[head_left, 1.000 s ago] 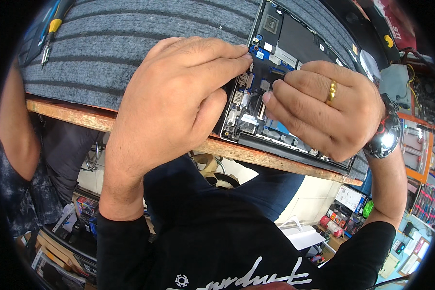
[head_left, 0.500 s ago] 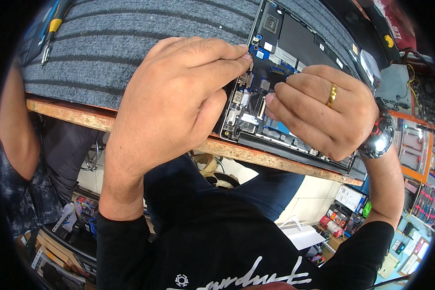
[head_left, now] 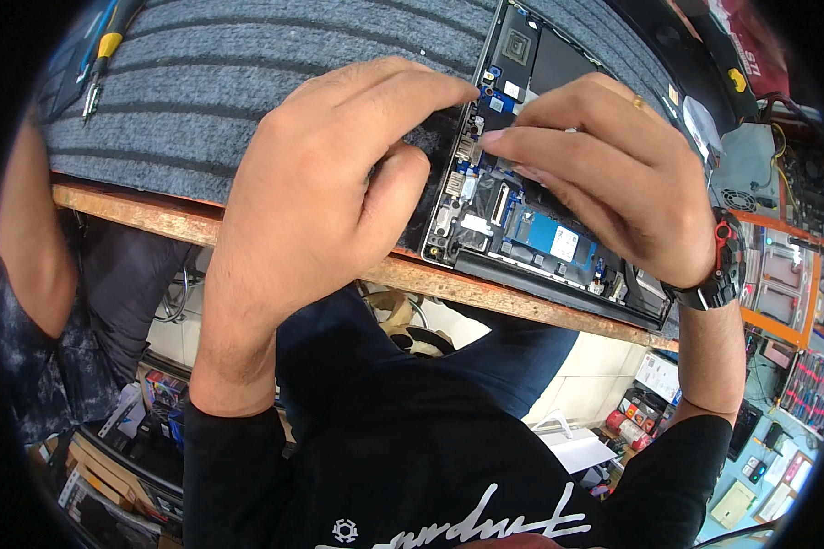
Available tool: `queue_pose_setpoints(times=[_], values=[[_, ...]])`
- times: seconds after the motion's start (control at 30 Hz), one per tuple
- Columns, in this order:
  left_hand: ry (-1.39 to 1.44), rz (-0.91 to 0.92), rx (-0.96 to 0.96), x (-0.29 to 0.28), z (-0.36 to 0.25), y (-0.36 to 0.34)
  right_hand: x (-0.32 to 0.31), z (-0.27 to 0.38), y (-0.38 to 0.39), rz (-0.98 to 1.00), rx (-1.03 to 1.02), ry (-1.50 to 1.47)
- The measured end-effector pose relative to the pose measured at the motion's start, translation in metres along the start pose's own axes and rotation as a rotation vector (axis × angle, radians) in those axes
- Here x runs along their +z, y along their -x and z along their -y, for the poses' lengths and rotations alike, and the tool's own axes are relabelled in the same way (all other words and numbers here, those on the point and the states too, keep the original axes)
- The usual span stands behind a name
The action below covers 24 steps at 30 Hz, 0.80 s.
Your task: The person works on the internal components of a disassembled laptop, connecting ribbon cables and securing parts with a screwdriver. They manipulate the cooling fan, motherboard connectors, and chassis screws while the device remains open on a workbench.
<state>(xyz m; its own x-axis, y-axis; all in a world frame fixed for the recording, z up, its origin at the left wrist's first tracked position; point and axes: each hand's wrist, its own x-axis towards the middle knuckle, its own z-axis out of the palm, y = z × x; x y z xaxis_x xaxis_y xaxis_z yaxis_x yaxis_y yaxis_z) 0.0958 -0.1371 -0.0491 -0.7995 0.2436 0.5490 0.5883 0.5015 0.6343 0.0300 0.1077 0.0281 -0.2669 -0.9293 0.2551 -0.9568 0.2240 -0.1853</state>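
An opened-up laptop base (head_left: 545, 265) lies at the bench's near edge, its inner boards, ports and a blue card with a white label (head_left: 558, 240) exposed. The index fingertip of my left hand (head_left: 330, 174) rests at the laptop's left edge, by the row of ports. Its thumb is bent and stands apart from that finger. Over the circuit board hovers my right hand (head_left: 604, 174), fingertips drawn together near the left-side ports. Whatever they hold, if anything, is hidden. A dark watch (head_left: 719, 261) is on my right wrist.
Ribbed grey matting (head_left: 247, 91) covers the wooden-edged bench (head_left: 137, 209). A yellow-and-black screwdriver (head_left: 105, 55) lies at the far left. Another person's arm (head_left: 32, 229) is at the left edge. Beyond the laptop are a clear plastic piece (head_left: 700, 123) and cables (head_left: 778, 137).
My right hand has lifted and shifted toward the laptop's far left, turning at the wrist and uncovering the blue card. My left hand stays by the edge, its fingers slightly rearranged.
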Motion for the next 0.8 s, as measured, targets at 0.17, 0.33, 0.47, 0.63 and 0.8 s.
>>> queue_pose_setpoints(times=[0.17, 0.33, 0.47, 0.63, 0.8], values=[[-0.029, -0.023, 0.052, 0.002, 0.002, 0.0, 0.009, 0.011, 0.003, 0.022, 0.109, -0.032], [-0.041, 0.001, 0.037, 0.0, 0.0, 0.0, 0.004, 0.013, 0.001, 0.075, 0.103, -0.009], [-0.035, -0.005, 0.044, 0.002, 0.001, 0.001, -0.001, 0.014, -0.003, 0.107, 0.072, 0.022], [-0.048, -0.001, 0.061, 0.002, 0.002, 0.0, -0.001, 0.013, -0.006, 0.082, 0.081, -0.035], [-0.048, 0.005, 0.05, 0.001, 0.001, 0.0, -0.002, 0.009, -0.009, 0.137, 0.084, -0.051]])
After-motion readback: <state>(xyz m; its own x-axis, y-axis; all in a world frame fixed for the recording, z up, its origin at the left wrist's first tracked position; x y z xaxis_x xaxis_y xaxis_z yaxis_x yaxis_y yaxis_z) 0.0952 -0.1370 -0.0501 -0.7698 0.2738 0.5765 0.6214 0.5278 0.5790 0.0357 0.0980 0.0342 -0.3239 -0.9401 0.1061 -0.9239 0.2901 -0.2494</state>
